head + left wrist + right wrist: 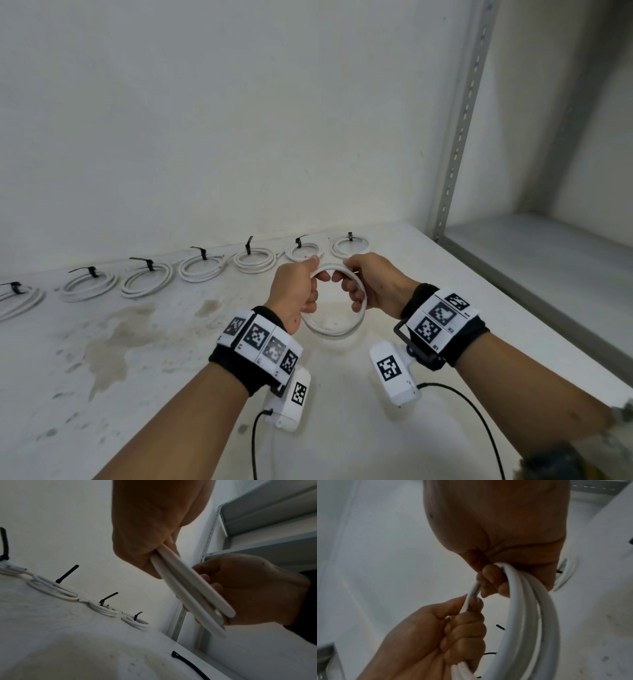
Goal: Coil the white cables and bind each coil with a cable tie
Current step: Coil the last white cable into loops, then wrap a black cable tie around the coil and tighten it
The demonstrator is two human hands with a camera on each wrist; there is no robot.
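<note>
I hold one loose coil of white cable (pixel 330 332) above the white table (pixel 171 394), a little in front of me. My left hand (pixel 301 284) grips its left side in a fist, thumb on top. My right hand (pixel 356 277) curls round its upper right side. In the left wrist view the coil's strands (pixel 188 592) run from my left hand (pixel 150 540) down into my right hand (pixel 248 588). The right wrist view shows my right fingers (pixel 491 580) hooked over the coil (pixel 530 615) and my left hand (pixel 445 635) pinching a strand. A loose black cable tie (pixel 187 664) lies on the table below.
Several coils bound with black ties lie in a row along the back wall, from the rightmost one (pixel 351 246) to the far left one (pixel 17 301). A grey slotted upright (pixel 459 137) and a shelf (pixel 548 246) stand to the right. Brown stains (pixel 116 335) mark the table.
</note>
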